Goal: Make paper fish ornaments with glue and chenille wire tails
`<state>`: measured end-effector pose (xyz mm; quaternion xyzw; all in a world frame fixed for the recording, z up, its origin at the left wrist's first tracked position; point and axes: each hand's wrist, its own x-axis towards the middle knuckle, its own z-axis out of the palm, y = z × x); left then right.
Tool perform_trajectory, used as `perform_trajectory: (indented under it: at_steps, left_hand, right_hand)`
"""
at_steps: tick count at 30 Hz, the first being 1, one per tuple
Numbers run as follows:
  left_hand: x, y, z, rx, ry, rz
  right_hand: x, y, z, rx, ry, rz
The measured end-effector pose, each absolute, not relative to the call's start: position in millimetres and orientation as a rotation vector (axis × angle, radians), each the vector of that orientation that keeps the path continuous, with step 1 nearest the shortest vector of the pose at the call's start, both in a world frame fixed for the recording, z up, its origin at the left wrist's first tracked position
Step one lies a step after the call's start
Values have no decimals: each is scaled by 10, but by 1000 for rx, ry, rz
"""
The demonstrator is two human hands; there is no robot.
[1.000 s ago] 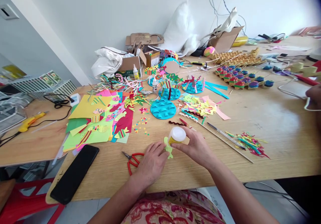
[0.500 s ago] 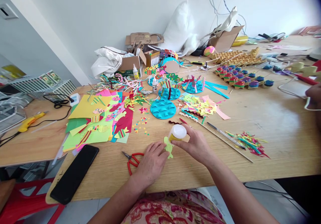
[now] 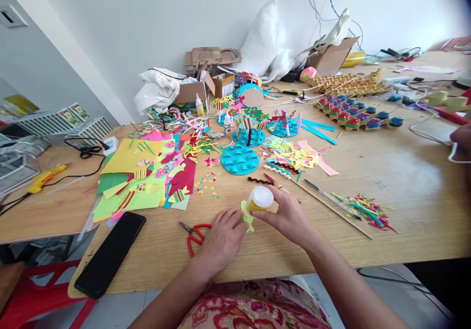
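My right hand (image 3: 289,215) is wrapped round a white glue bottle (image 3: 261,197) with a yellow label. The bottle is tipped with its base up, over a light green paper fish (image 3: 248,224) on the table. Its nozzle is hidden. My left hand (image 3: 224,233) lies flat on the wood, fingers stretched out, its fingertips pressing the fish's left edge. Part of the fish is covered by the bottle and my fingers. Red-handled pliers (image 3: 196,235) lie just left of my left hand.
A black phone (image 3: 110,255) lies near the table's left corner. Coloured paper (image 3: 128,157) with paper fish is spread at the left. Beyond my hands is a blue scalloped disc (image 3: 239,160). A wooden stick (image 3: 333,208), a pen (image 3: 327,196) and paper shreds (image 3: 371,211) lie right.
The glue bottle has tilted and dropped slightly over the fish, together with my right hand. My left hand and the fish stay in place.
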<state>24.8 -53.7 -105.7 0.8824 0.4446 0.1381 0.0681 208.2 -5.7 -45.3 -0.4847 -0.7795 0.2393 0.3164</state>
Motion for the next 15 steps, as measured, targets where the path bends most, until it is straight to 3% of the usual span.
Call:
perform_trajectory:
  at_steps: [15]
  left_hand:
    - [254, -531, -1061, 2671, 1342, 451]
  right_hand:
    - [2077, -44, -462, -1309, -2004, 613]
